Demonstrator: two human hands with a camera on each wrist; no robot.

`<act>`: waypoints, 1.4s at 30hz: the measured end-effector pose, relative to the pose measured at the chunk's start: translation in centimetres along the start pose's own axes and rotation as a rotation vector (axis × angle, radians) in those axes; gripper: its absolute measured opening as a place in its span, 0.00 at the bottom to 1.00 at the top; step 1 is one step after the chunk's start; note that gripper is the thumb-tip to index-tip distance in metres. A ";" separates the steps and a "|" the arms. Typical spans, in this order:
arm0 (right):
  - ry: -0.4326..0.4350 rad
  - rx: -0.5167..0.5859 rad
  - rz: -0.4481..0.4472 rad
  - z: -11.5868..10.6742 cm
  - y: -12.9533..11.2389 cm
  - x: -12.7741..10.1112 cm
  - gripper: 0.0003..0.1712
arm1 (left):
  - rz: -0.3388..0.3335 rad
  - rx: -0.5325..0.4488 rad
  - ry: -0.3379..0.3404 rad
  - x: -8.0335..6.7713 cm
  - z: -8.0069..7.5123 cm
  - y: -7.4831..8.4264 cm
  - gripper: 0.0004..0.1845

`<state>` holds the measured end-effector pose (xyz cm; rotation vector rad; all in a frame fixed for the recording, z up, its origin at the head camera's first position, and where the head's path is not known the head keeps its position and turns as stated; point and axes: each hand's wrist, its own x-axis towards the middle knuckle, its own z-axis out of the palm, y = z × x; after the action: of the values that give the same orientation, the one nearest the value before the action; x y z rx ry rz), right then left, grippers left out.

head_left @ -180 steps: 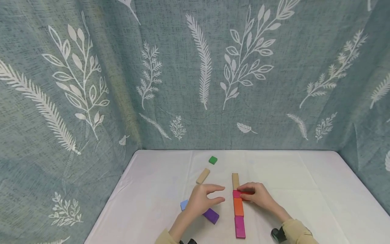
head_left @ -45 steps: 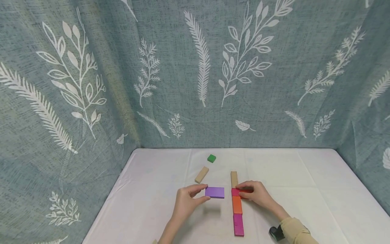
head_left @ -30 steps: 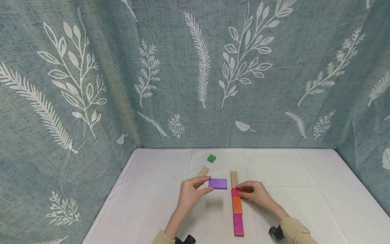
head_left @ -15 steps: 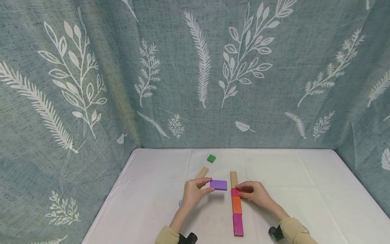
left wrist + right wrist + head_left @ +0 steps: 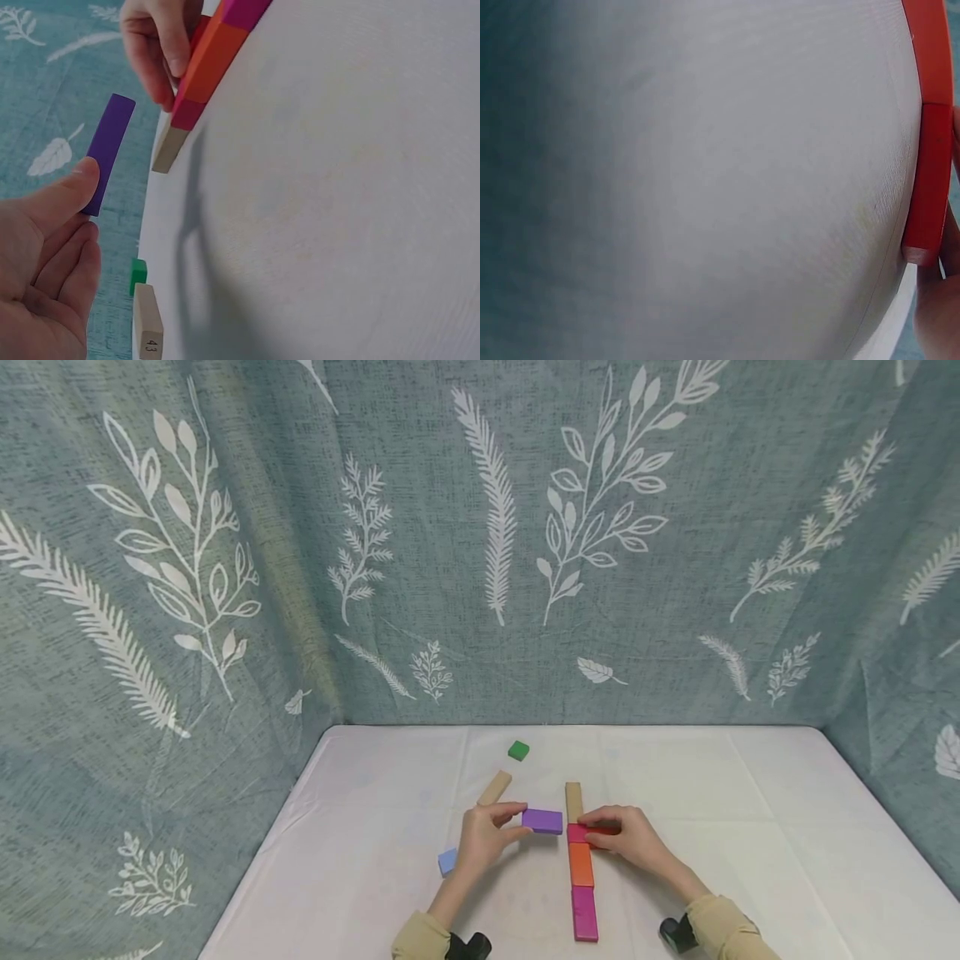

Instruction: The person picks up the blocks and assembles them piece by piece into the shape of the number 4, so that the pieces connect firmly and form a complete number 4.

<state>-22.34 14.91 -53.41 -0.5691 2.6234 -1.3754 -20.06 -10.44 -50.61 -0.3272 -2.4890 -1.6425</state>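
Left hand (image 5: pixel 483 839) pinches a flat purple wooden block (image 5: pixel 542 821) above mid-worktop (image 5: pixel 750 827), beside a lengthwise block row. Right hand (image 5: pixel 626 839), fingers curled, grips the row's red wooden block (image 5: pixel 579 833).

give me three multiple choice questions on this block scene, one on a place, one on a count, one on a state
1. Where is the green block?
A. farthest back on the table
B. under the right hand
C. in the line of blocks

2. How many tan blocks lie on the table?
A. one
B. two
C. four

3. What is the left hand doing?
A. lying flat on the table
B. pinching the purple block
C. holding the blue block

Answers:
1. A, it sits alone behind every other block.
2. B, one tan block lies loose and one heads the line.
3. B, thumb and fingers grip the purple block's end, beside the line.
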 end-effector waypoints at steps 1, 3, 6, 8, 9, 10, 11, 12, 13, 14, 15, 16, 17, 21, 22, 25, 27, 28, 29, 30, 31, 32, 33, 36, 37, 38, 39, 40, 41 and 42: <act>0.002 -0.002 -0.002 0.0 0.0 0.0 0.16 | -0.004 0.004 -0.003 0.0 0.1 0.0 0.16; 0.004 -0.004 -0.003 0.0 0.1 0.0 0.16 | 0.005 0.017 -0.007 0.1 0.3 -0.1 0.16; 0.005 -0.007 -0.004 0.0 0.0 0.0 0.16 | 0.015 0.034 -0.009 0.1 0.6 -0.2 0.16; 0.004 -0.004 -0.006 0.0 0.0 0.0 0.16 | 0.015 0.044 -0.009 0.1 0.7 -0.2 0.16; 0.004 -0.002 -0.009 -0.1 0.0 -0.1 0.16 | 0.011 0.047 -0.010 0.1 0.8 -0.3 0.16; 0.003 -0.001 -0.013 -0.1 -0.1 -0.1 0.16 | 0.018 0.052 -0.011 0.1 0.9 -0.3 0.16; 0.002 -0.001 -0.018 -0.1 -0.1 -0.1 0.16 | 0.013 0.054 -0.012 0.1 0.9 -0.4 0.16; 0.003 0.001 -0.020 -0.1 -0.1 -0.1 0.16 | 0.010 0.052 -0.013 0.1 1.0 -0.4 0.16; 0.002 0.003 -0.023 -0.1 -0.1 0.0 0.16 | 0.007 0.052 -0.013 0.1 1.1 -0.5 0.16; 0.002 0.004 -0.026 -0.1 -0.1 0.0 0.16 | 0.012 0.057 -0.014 0.1 1.1 -0.5 0.16; 0.002 0.005 -0.028 -0.1 -0.1 0.0 0.16 | 0.012 0.059 -0.014 0.1 1.2 -0.6 0.16; 0.001 0.005 -0.031 -0.1 0.0 0.0 0.16 | 0.020 0.066 -0.014 0.0 1.2 -0.6 0.16; 0.002 0.008 -0.031 -0.1 0.0 0.0 0.16 | 0.014 0.070 -0.014 0.0 1.3 -0.7 0.16; 0.004 0.015 -0.035 -0.1 0.0 0.0 0.15 | 0.026 0.101 -0.014 -0.1 1.5 -1.2 0.16; 0.004 0.016 -0.035 -0.1 0.0 0.0 0.15 | 0.031 0.112 -0.016 -0.1 1.6 -1.3 0.16; 0.003 0.014 -0.035 -0.1 0.0 -0.1 0.15 | 0.000 0.125 -0.021 -0.1 1.8 -1.5 0.16; 0.005 0.012 -0.028 -0.1 0.0 -0.1 0.15 | -0.011 0.125 -0.023 -0.1 1.9 -1.6 0.16; 0.005 0.011 -0.023 -0.1 0.0 -0.1 0.15 | -0.018 0.125 -0.024 -0.1 2.0 -1.7 0.16; 0.007 0.008 -0.021 -0.1 0.0 -0.1 0.15 | -0.029 0.121 -0.022 -0.1 2.0 -1.7 0.16; 0.008 0.006 -0.018 -0.1 0.0 -0.1 0.15 | -0.031 0.121 -0.022 -0.1 2.1 -1.7 0.16; 0.009 0.004 -0.017 0.0 0.0 -0.1 0.15 | -0.025 0.125 -0.021 -0.1 2.1 -1.8 0.16; 0.013 0.003 -0.013 0.0 0.0 -0.1 0.15 | -0.024 0.126 -0.020 -0.1 2.2 -1.8 0.16; 0.016 -0.001 -0.018 0.0 0.0 -0.1 0.15 | -0.023 0.129 -0.019 -0.1 2.2 -1.8 0.16; 0.028 -0.008 -0.026 0.1 0.0 -0.1 0.15 | -0.022 0.135 -0.017 -0.1 2.2 -1.9 0.16; 0.031 -0.010 -0.032 0.1 0.0 -0.1 0.15 | -0.017 0.139 -0.017 0.0 2.2 -1.9 0.16; 0.034 -0.011 -0.035 0.1 0.0 -0.1 0.15 | -0.020 0.137 -0.017 0.0 2.2 -1.9 0.16; 0.037 -0.014 -0.042 0.1 0.1 -0.1 0.15 | -0.016 0.140 -0.017 0.0 2.2 -1.9 0.16; 0.036 -0.012 -0.040 0.1 0.0 -0.1 0.15 | -0.012 0.143 -0.017 0.0 2.2 -1.9 0.16; 0.035 -0.011 -0.041 0.1 0.0 -0.1 0.15 | -0.007 0.146 -0.017 0.0 2.2 -1.8 0.16; 0.032 -0.011 -0.039 0.1 0.0 0.0 0.15 | -0.005 0.149 -0.018 0.1 2.2 -1.8 0.16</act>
<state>-22.29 14.90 -53.46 -0.6078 2.6597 -1.3934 -20.58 -9.13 -53.07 -0.3201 -2.6085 -1.4509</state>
